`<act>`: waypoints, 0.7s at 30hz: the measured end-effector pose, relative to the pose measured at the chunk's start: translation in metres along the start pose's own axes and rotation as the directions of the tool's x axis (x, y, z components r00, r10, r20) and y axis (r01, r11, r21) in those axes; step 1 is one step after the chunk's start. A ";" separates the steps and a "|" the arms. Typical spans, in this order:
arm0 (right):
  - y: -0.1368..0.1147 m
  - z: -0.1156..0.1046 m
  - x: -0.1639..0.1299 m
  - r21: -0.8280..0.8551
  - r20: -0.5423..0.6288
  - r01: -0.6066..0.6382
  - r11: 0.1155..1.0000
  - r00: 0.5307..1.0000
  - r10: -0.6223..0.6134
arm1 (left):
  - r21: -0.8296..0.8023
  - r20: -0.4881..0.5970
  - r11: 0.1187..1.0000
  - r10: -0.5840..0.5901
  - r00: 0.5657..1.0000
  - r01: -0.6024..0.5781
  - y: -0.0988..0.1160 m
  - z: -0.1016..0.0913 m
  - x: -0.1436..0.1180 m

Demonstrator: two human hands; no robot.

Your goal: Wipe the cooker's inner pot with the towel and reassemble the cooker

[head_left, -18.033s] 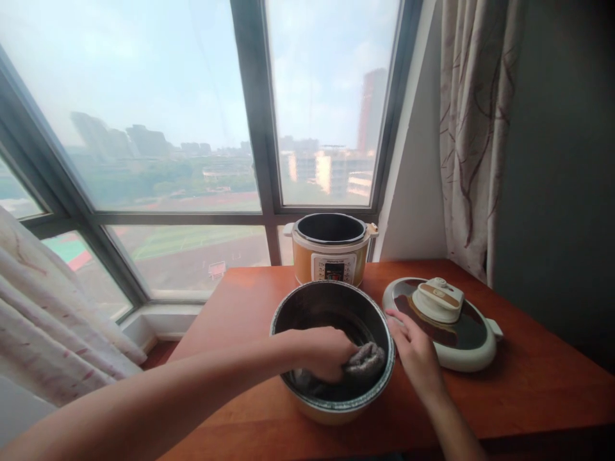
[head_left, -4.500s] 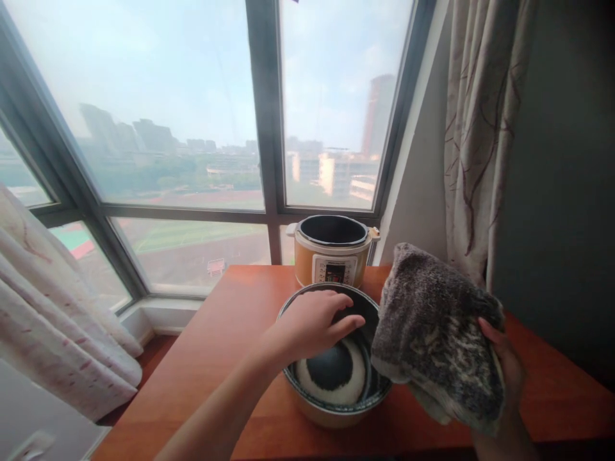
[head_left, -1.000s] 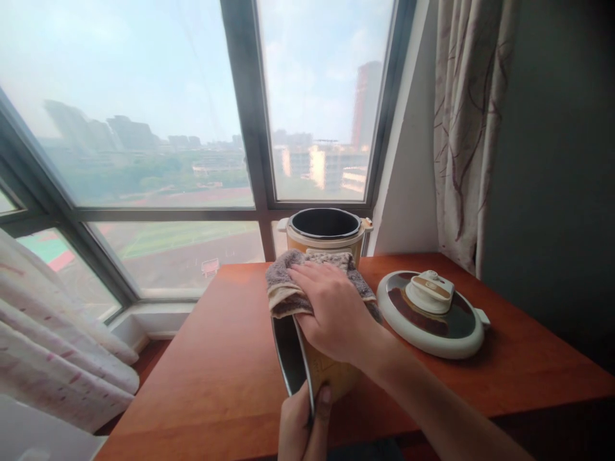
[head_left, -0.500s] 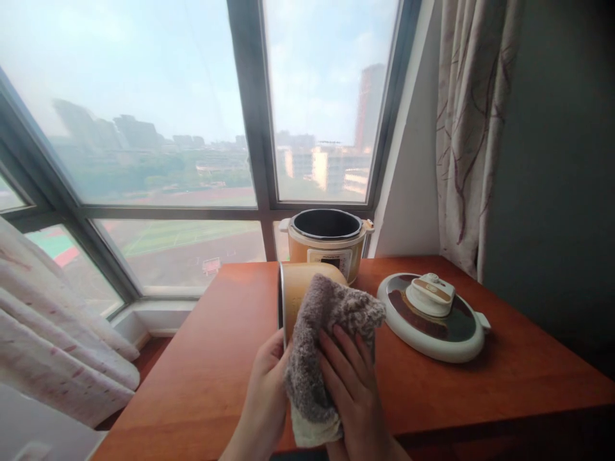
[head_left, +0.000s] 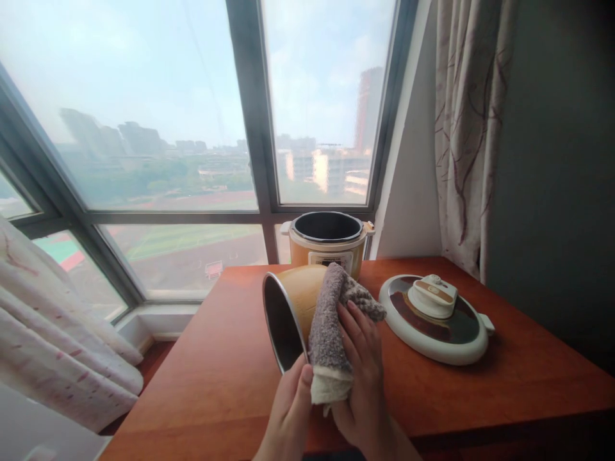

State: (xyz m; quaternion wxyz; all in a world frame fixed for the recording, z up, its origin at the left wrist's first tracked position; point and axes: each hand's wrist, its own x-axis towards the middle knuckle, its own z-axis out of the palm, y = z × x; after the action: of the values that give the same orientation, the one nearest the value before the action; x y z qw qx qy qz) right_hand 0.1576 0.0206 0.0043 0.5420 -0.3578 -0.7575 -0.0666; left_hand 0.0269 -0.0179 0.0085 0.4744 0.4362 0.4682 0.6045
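We hold the inner pot [head_left: 291,314] tipped on its side above the wooden table [head_left: 230,378], just in front of the cooker base [head_left: 327,246], with its dark open mouth turned to the left. Our left hand [head_left: 291,410] grips the pot's lower rim, fingers curled around the metal edge and the thumb pressed along it. Our right hand [head_left: 362,371] lies flat over a grey towel [head_left: 331,326], fingers spread and pressing the cloth against the pot's tan outer wall; the towel drapes from the top of the pot down to its pale hem near our left thumb.

The cooker base stands open at the far edge of the table, against the window [head_left: 192,128]. Its front carries a white control panel with small dark markings, but the writing is too small for us to read, and no brand can be made out. To the right of the cooker base, the lid [head_left: 435,320] lies flat on the table, knob upward; any lettering on it is unreadable too. A patterned curtain [head_left: 466,128] hangs to the right of the cooker base.
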 end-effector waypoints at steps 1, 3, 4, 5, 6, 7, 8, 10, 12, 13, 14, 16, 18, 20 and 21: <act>0.000 -0.001 0.006 0.031 -0.009 -0.010 0.999 1.000 0.010 | 0.060 0.011 0.997 0.055 0.998 -0.056 -0.005 -0.002 -0.003; 0.000 -0.003 0.014 0.083 -0.014 -0.032 0.996 0.999 0.033 | 0.169 0.103 0.974 0.136 0.985 -0.152 -0.014 -0.008 -0.006; 0.000 -0.003 0.018 0.101 -0.010 -0.046 0.994 0.999 0.047 | 0.210 0.164 0.959 0.160 0.973 -0.192 -0.019 -0.013 -0.006; -0.001 -0.003 0.020 0.110 -0.003 -0.058 0.992 0.998 0.059 | 0.240 0.215 0.944 0.177 0.960 -0.227 -0.025 -0.018 -0.006; -0.002 -0.002 0.022 0.108 0.000 -0.062 0.992 0.998 0.063 | 0.260 0.253 0.931 0.191 0.948 -0.257 -0.031 -0.023 -0.004; -0.003 -0.001 0.024 0.096 0.003 -0.061 0.994 0.998 0.061 | 0.275 0.280 0.919 0.203 0.938 -0.281 -0.038 -0.029 -0.001; -0.003 0.001 0.024 0.076 0.008 -0.057 0.995 0.998 0.056 | 0.286 0.302 0.910 0.211 0.930 -0.300 -0.045 -0.034 0.002; -0.004 0.006 0.024 0.030 0.033 -0.039 0.999 0.999 0.038 | 0.305 0.309 0.900 0.217 0.926 -0.312 -0.061 -0.042 0.008; -0.003 0.012 0.021 -0.006 0.073 -0.016 1.000 0.997 0.016 | 0.316 0.218 0.910 0.207 0.954 -0.270 -0.073 -0.048 0.013; -0.002 0.015 0.018 -0.014 0.090 -0.001 1.000 0.996 0.002 | 0.307 0.137 0.923 0.200 0.970 -0.233 -0.076 -0.049 0.015; 0.000 0.018 0.013 -0.015 0.102 0.019 1.000 0.995 -0.017 | 0.282 0.050 0.940 0.186 0.981 -0.192 -0.077 -0.049 0.018; 0.004 0.025 -0.001 -0.012 0.109 0.063 0.998 0.992 -0.062 | 0.173 -0.066 0.978 0.126 0.990 -0.114 -0.070 -0.045 0.023; 0.007 0.033 -0.020 -0.022 0.107 0.097 0.995 0.990 -0.094 | 0.016 -0.067 0.999 0.042 0.997 -0.041 -0.055 -0.037 0.028; 0.008 0.042 -0.041 -0.056 0.079 0.085 0.995 0.994 -0.080 | -0.115 -0.018 0.993 -0.038 0.999 0.036 -0.036 -0.027 0.030; 0.007 0.046 -0.050 -0.075 0.052 0.061 0.995 0.997 -0.057 | -0.162 0.006 0.984 -0.068 0.998 0.068 -0.027 -0.022 0.029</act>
State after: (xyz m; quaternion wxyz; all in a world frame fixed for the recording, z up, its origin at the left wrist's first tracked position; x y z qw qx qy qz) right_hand 0.1339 0.0254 -0.0597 0.5064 -0.3574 -0.7780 -0.1027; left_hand 0.0048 0.0107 -0.0199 0.5288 0.3798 0.4321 0.6240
